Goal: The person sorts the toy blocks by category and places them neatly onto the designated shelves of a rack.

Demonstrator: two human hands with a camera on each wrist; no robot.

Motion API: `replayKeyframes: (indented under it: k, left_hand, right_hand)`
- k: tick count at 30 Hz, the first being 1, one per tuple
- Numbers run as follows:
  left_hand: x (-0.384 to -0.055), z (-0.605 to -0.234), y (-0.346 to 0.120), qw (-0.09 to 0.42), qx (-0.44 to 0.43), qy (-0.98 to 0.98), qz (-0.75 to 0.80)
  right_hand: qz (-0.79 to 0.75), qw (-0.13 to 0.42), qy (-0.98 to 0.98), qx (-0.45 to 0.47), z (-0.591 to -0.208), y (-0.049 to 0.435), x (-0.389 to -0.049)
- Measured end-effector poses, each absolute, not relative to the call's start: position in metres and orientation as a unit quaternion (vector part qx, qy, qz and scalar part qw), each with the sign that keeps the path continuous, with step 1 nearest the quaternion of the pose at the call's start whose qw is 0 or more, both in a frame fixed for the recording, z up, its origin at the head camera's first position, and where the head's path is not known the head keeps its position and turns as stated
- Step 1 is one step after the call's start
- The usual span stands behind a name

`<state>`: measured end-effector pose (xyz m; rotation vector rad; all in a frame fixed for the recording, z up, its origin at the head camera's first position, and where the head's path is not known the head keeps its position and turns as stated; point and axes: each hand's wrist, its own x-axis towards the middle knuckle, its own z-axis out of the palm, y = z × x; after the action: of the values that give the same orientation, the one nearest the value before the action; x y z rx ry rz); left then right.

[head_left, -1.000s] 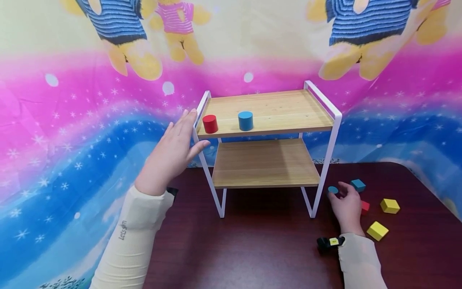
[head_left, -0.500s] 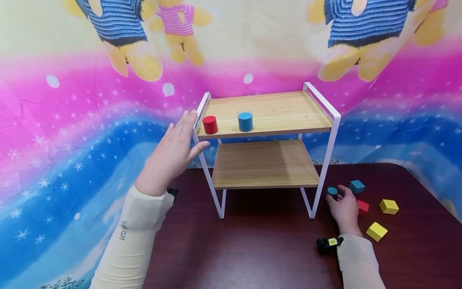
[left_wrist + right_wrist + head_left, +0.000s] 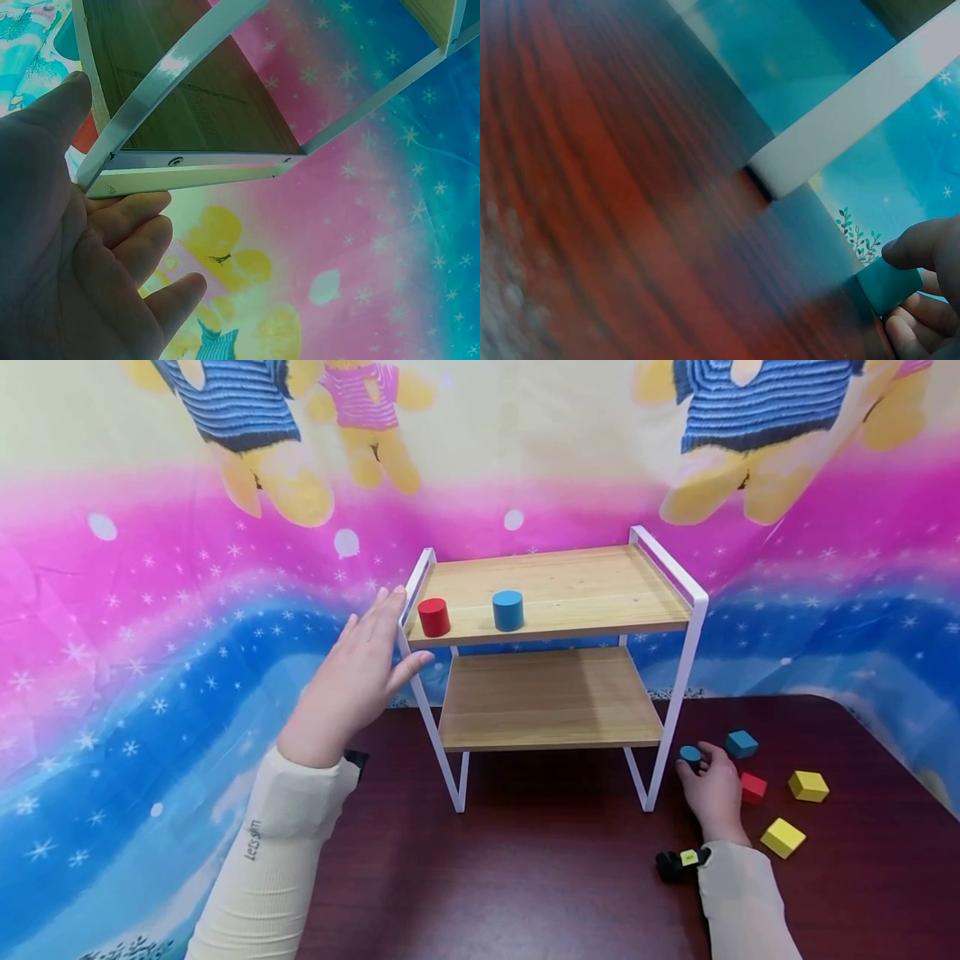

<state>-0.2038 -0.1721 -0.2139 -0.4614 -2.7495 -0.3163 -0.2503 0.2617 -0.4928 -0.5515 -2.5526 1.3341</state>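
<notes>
On the table right of the two-tier shelf (image 3: 555,727), my right hand (image 3: 716,789) pinches a blue cylinder block (image 3: 689,754) between thumb and fingers. The right wrist view shows that cylinder (image 3: 889,287) upright on the tabletop, thumb on one side and fingertips on the other. My left hand (image 3: 352,681) is held up with straight fingers at the shelf's left white frame; in the left wrist view its fingers (image 3: 131,214) touch the frame's corner. Along the top board's front edge stand a red cylinder (image 3: 433,618) and, farther right, a light blue cylinder (image 3: 507,611).
Beside my right hand lie a red block (image 3: 753,788), a blue block (image 3: 742,743), and two yellow blocks (image 3: 808,786). The shelf's right front leg (image 3: 667,735) stands just left of that hand. A patterned cloth (image 3: 525,460) hangs behind the dark table (image 3: 525,877).
My right hand has shifted slightly left, its thumb and fingers coming closer around the blue cylinder, and more of the red block shows. The left hand stays at the frame.
</notes>
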Motion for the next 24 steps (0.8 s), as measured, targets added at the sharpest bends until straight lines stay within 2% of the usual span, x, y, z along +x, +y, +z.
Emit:
replayKeyframes:
  k: [24]
  left_hand:
    - [-0.2046, -0.2146, -0.1722, 0.166, -0.164, -0.967, -0.105]
  right_hand:
    - [0.44, 0.112, -0.875, -0.168, -0.4922, 0.2625, -0.2476]
